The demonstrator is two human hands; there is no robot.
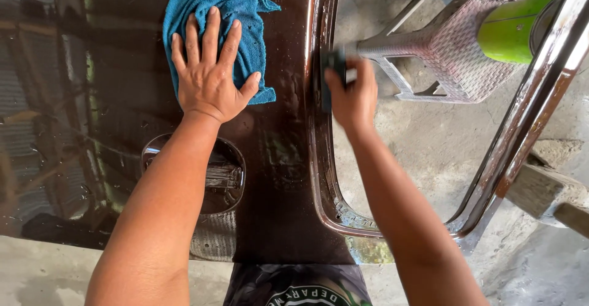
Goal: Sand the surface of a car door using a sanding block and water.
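My left hand [208,73] lies flat, fingers spread, on a blue cloth [245,18] spread over a wet dark brown car panel [123,85]. My right hand [353,94] grips a small dark sanding block [331,73] pressed against the panel's curved right edge [316,159]. A recessed door-handle pocket [224,177] sits in the panel below my left forearm.
A grey woven plastic stool [460,48] stands on the concrete floor [429,146] to the right. A green container [512,30] rests by it. A brown trim strip [527,116] slants down the right side. A wooden block [546,189] lies at the lower right.
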